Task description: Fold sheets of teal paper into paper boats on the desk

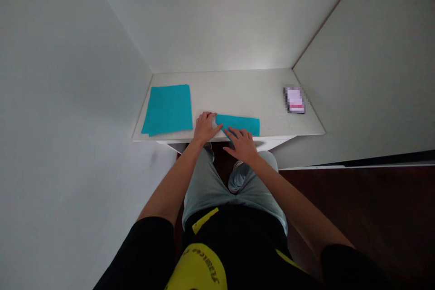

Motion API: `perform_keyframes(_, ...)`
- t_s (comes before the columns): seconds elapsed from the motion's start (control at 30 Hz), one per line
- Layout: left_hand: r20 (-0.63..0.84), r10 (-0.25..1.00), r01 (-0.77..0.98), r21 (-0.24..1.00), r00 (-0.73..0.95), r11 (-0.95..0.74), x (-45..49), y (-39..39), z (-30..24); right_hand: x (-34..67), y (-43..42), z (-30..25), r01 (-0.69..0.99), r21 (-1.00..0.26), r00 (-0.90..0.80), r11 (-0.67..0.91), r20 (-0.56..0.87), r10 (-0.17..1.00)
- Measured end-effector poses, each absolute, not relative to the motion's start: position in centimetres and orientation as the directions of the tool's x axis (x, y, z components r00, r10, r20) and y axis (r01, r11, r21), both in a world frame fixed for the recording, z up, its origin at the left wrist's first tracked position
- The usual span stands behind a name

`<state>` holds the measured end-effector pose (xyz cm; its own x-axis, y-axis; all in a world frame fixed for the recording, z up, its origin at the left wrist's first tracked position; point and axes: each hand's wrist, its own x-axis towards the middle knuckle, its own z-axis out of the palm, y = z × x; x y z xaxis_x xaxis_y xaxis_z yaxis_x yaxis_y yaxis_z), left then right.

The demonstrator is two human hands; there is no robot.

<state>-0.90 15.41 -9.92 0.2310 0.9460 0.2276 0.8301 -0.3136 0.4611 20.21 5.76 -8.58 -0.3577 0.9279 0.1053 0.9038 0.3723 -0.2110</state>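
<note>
Blue strip [242,123], seemingly folded sheet, at middle of tabletop's [238,88] front edge. Your left hand [204,127] spread open at strip's left end; your right hand [242,145] open, fingers parted on strip's near side. Probably smoothing fold; next move seems to call for light, even pressure. Shirt [251,231] lettering: perhaps "Flawless", rest unclear.

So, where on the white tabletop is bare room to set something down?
Widest: the tabletop behind the narrow turquoise piece, between the turquoise sheets and the pixelated item. Smaller: front right, between that piece and the right wall. Crowded: front middle, around the left hand and right hand.
</note>
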Motion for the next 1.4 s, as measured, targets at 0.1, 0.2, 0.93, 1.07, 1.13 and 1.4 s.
perform_keyframes(0.1, 0.227, 0.948, 0.827, 0.472, 0.222, -0.307, -0.7, 15.5, -9.9, 23.5, 6.2, -8.5, 0.871, -0.26, -0.4, 0.417, 0.118, 0.909)
perform_keyframes(0.2, 0.241, 0.955, 0.804, 0.525, 0.174, -0.279, -0.7, 15.7, -10.1, 28.1, 6.9, -8.9, 0.861, -0.283, -0.401, 0.423, 0.135, 0.906)
perform_keyframes(0.93, 0.295, 0.951, 0.824, 0.511, 0.098, -0.243, -0.7, 15.6, -10.2, 30.5, 8.3, -8.5, 0.752, -0.464, -0.46, 0.468, 0.139, 0.877)
perform_keyframes(1.07, 0.286, 0.953, 0.824, 0.512, 0.102, -0.242, -0.7, 15.6, -10.1, 29.9, 9.3, -8.6, 0.835, -0.43, -0.319, 0.343, 0.129, 0.939)
perform_keyframes(1.13, 0.285, 0.953, 0.822, 0.517, 0.099, -0.24, -0.8, 15.6, -10.1, 29.8, 10.3, -8.8, 0.886, -0.391, -0.228, 0.25, 0.103, 0.968)
perform_keyframes(1.4, 0.184, 0.967, 0.814, 0.526, 0.175, -0.248, -1.5, 16.5, -10.6, 32.1, 16.7, -9.2, 0.924, -0.342, -0.197, 0.171, -0.043, 0.979)
